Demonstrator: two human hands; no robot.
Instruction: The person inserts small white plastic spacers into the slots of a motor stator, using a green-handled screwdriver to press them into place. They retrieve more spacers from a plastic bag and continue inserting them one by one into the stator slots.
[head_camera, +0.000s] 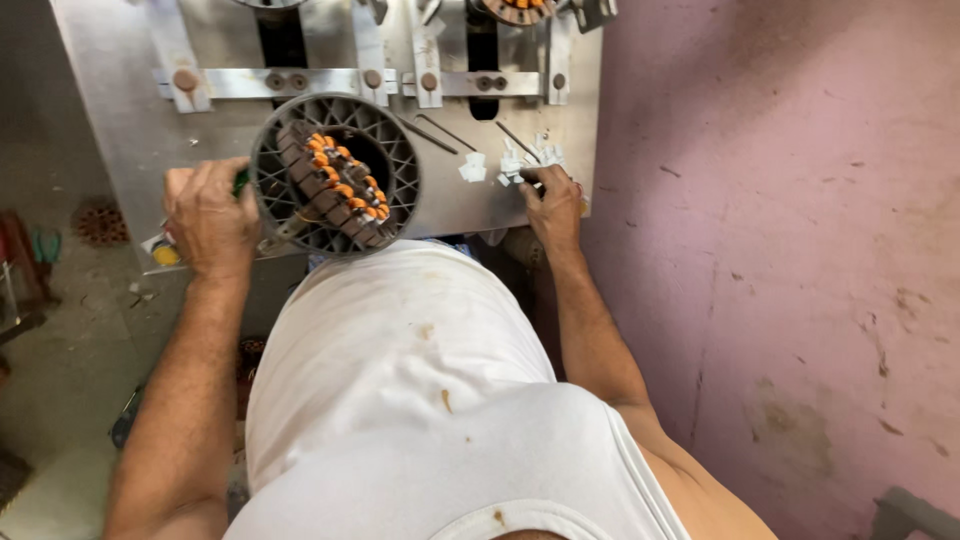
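Stator: You had a wound motor stator, dark laminations with orange coil windings around it, sitting tilted inside a round grey housing. It lay at the near edge of the metal plate, left of centre, just above your white vest.
Housing: This was a grey circular frame with a lattice of ribs and open cells. It rested against the plate and overhung its near edge.
Left hand: Your left hand was closed over the left rim of the housing, knuckles up, fingers curled and pressed together around something with a green part showing between hand and rim. What exactly the fingers pinched could not be told.
Right hand: Your right hand lay on the plate well to the right of the housing, fingers drawn together over small white pieces. Whether it actually pinched one could not be told.
White pieces: A loose scatter of small white bits lay on the plate, touching your right fingertips, with one more slightly to the left.
Thin rods: Several thin dark rods lay slanted on the plate between the housing and the white pieces.
Metal plate: A bare grey work surface carried a crossbar with round fasteners at its far side.
Second stator: Another orange-wound part showed at the top edge, cut off.
Wall: A stained pink wall stood to your right.
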